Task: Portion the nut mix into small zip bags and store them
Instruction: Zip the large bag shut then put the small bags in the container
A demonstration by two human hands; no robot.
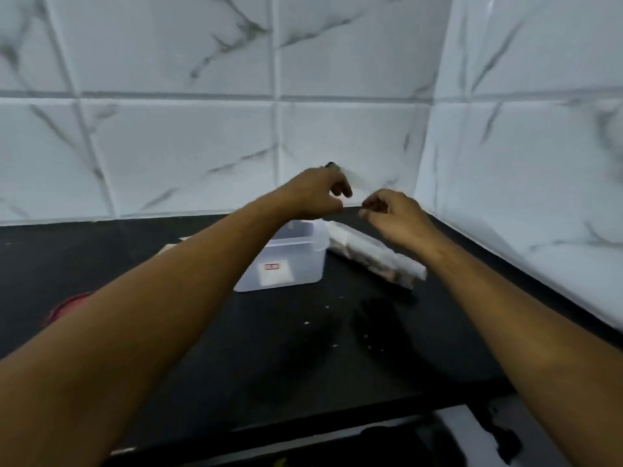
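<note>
Evidently mid-portioning, a person holds both hands above the black counter [303,348]. The left hand [317,193] and right hand [394,214], fingers curled, appear to pinch a small clear zip bag [356,189] by its top edge between them, though blur makes the film hard to confirm. Light, limp and slippery, it is best held at the stiffer zip strip. Below sit a translucent tub [286,261] and a white packet [377,256].
</note>
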